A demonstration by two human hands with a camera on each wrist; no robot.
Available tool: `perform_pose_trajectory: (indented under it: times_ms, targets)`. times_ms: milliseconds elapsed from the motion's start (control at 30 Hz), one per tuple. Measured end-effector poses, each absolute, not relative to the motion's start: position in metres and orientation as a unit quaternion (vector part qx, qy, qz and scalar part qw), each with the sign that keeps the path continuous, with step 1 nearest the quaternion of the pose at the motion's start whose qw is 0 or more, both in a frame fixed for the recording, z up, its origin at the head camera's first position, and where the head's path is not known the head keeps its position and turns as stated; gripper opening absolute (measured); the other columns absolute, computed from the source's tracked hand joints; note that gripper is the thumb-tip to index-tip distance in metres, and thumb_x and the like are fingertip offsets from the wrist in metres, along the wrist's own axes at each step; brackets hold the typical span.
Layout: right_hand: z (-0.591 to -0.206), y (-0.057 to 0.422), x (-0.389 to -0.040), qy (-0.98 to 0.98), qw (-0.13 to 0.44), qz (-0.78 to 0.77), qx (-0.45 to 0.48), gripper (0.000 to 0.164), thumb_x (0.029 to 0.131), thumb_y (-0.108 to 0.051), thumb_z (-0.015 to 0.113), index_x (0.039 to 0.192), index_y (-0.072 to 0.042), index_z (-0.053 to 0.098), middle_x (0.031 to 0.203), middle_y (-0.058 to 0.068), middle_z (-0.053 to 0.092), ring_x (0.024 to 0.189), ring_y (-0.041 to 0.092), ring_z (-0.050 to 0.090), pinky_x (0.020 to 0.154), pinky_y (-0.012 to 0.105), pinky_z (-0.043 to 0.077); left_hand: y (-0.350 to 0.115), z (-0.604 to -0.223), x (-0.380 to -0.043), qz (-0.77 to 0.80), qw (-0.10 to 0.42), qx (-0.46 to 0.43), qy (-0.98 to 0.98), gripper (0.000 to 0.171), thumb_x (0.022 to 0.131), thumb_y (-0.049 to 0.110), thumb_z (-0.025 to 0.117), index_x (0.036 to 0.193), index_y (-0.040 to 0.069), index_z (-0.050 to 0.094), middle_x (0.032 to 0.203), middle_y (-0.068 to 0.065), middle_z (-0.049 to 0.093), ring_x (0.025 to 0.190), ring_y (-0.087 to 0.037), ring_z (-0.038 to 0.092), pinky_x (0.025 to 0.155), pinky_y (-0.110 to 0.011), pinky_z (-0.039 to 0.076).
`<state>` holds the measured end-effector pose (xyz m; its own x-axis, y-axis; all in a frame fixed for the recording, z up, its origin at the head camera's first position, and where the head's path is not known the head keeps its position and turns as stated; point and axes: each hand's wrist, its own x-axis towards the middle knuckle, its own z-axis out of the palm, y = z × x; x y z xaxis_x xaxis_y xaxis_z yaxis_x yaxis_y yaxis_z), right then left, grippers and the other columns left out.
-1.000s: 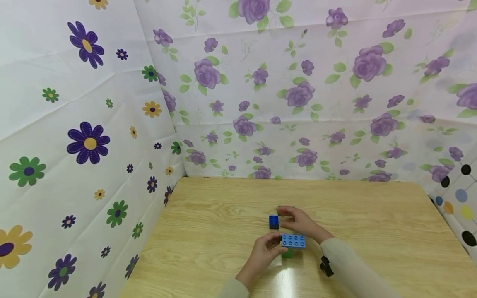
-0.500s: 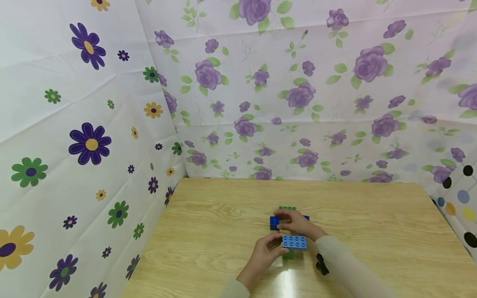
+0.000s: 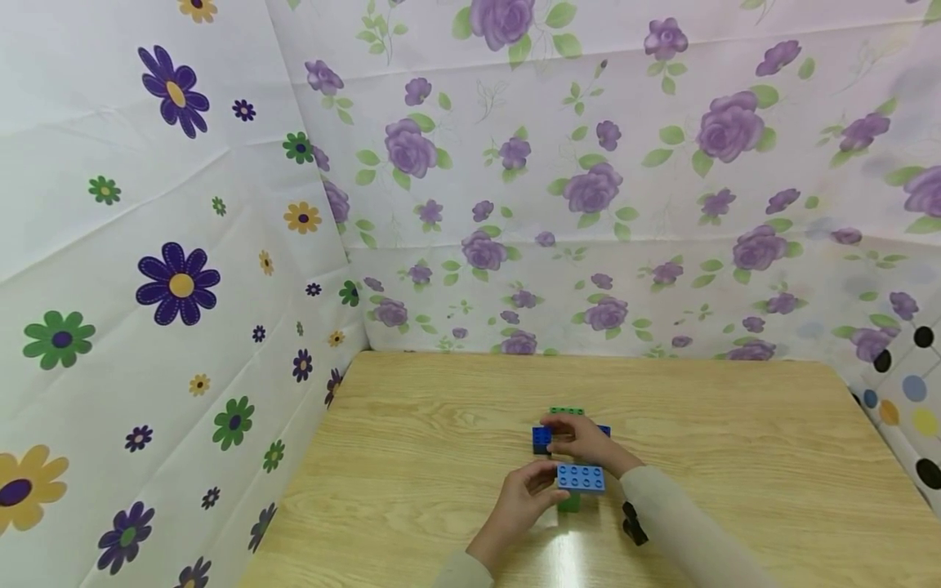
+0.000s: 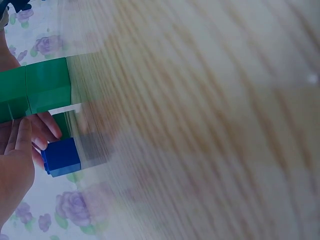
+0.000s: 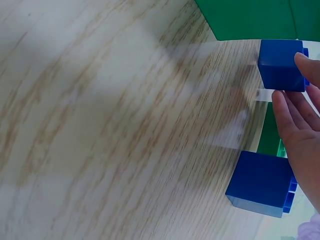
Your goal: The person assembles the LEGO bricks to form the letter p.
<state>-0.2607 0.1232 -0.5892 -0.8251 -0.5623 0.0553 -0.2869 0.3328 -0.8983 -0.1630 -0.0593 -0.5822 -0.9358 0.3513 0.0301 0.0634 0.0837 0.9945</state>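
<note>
My left hand (image 3: pixel 518 500) grips the left end of a light blue toy building brick (image 3: pixel 581 477). Below that brick shows a green brick (image 3: pixel 569 501); the left wrist view has green bricks (image 4: pixel 47 85) right against the fingers. Just beyond, my right hand (image 3: pixel 584 439) pinches a small dark blue brick (image 3: pixel 541 441), thumb on its studded side in the right wrist view. Another blue brick (image 5: pixel 262 180) stands close under the right palm, mostly covered in the head view. Behind the right hand lies a studded green brick (image 3: pixel 566 411).
The bricks stand on a wood-grain table (image 3: pixel 412 457). Flowered cloth (image 3: pixel 507 245) hangs behind its back edge, and a second flowered cloth (image 3: pixel 169 367) along the left. A black object (image 3: pixel 634 524) sits at the right sleeve.
The right hand has moved slightly left onto the small blue brick, uncovering the back green brick and part of the other blue brick. The left hand stays on the light blue brick.
</note>
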Motion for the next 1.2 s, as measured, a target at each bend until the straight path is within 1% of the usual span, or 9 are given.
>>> perform_pose_trajectory:
  times_ms: [367,567,667,933,1033,1200]
  targets:
    - [-0.591,0.124,-0.26,0.808,0.118,-0.52,-0.253,0.045,0.09,-0.007,0.067,0.131,0.004,0.053,0.13,0.024,0.054,0.116,0.039,0.056,0.093,0.044,0.053,-0.058,-0.581,-0.162,0.66,0.113,0.146,0.728,0.036,0.085,0.009,0.073,0.12,0.009,0.064,0.122,-0.005,0.063,0.116,-0.017,0.059,0.097,-0.025,0.05]
    - [-0.585,0.125,-0.258,0.813,0.112,-0.516,-0.245,0.042,0.092,-0.009,0.066,0.131,0.002,0.054,0.126,0.019,0.059,0.114,0.035,0.058,0.092,0.041,0.054,-0.059,-0.582,-0.163,0.659,0.113,0.148,0.729,0.037,0.085,0.009,0.073,0.12,0.009,0.064,0.123,-0.004,0.063,0.117,-0.018,0.059,0.098,-0.025,0.049]
    - [-0.583,0.125,-0.257,0.814,0.105,-0.513,-0.25,0.042,0.092,-0.009,0.065,0.131,0.003,0.053,0.125,0.02,0.059,0.114,0.036,0.058,0.092,0.042,0.054,-0.059,-0.583,-0.163,0.658,0.111,0.152,0.729,0.037,0.085,0.009,0.073,0.121,0.008,0.063,0.123,-0.005,0.063,0.117,-0.02,0.058,0.098,-0.025,0.049]
    - [-0.575,0.129,-0.255,0.816,0.083,-0.511,-0.258,0.039,0.092,-0.008,0.065,0.129,0.003,0.055,0.125,0.019,0.06,0.112,0.034,0.06,0.091,0.036,0.055,-0.06,-0.581,-0.163,0.661,0.113,0.155,0.726,0.037,0.085,0.011,0.074,0.12,0.008,0.064,0.122,-0.004,0.063,0.116,-0.018,0.059,0.099,-0.027,0.049]
    - [-0.571,0.13,-0.254,0.817,0.079,-0.509,-0.259,0.038,0.092,-0.008,0.066,0.128,0.0,0.057,0.124,0.017,0.06,0.112,0.033,0.06,0.091,0.035,0.055,-0.06,-0.582,-0.163,0.662,0.112,0.156,0.724,0.037,0.085,0.012,0.073,0.121,0.008,0.064,0.122,-0.004,0.063,0.116,-0.018,0.059,0.099,-0.028,0.049]
    - [-0.564,0.133,-0.254,0.826,0.071,-0.499,-0.253,0.035,0.092,-0.012,0.067,0.126,-0.007,0.06,0.123,0.013,0.062,0.113,0.03,0.06,0.093,0.036,0.054,-0.06,-0.581,-0.163,0.664,0.114,0.154,0.722,0.036,0.086,0.011,0.073,0.121,0.008,0.064,0.122,-0.005,0.063,0.117,-0.019,0.059,0.099,-0.027,0.049]
